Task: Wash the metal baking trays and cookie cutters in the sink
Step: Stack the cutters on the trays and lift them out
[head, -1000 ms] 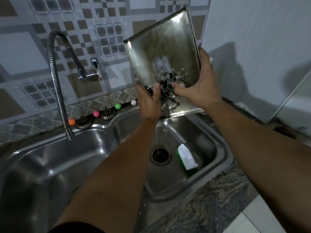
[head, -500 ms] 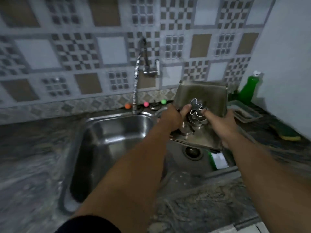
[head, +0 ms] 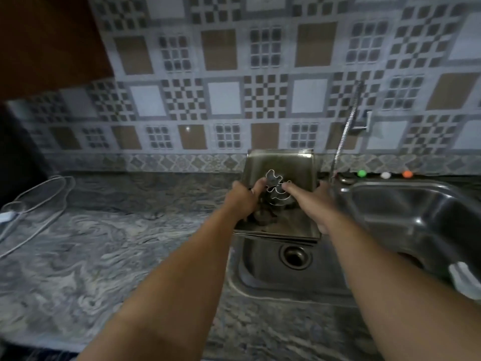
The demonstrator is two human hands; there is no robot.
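The person held the stack of metal baking trays (head: 279, 162) out in front, tipped so the far edge stood higher than the near one, above the left edge of the sink (head: 263, 276) where it met the marbled bench (head: 91, 246). I took the tilt for a way of keeping the loose cookie cutters (head: 276, 190) heaped at the low end, where both thumbs could pin them. The left hand (head: 243, 198) gripped the left rim, fingers curled under and the thumb laid across the top onto the cutters. The right hand (head: 313, 201) did the same on the right rim, thumb reaching inward to touch the wire outlines. Neither hand was open; both were closed around the trays. The tap (head: 343, 138) hung to the right, well apart from the trays, and I could not make out any water running.
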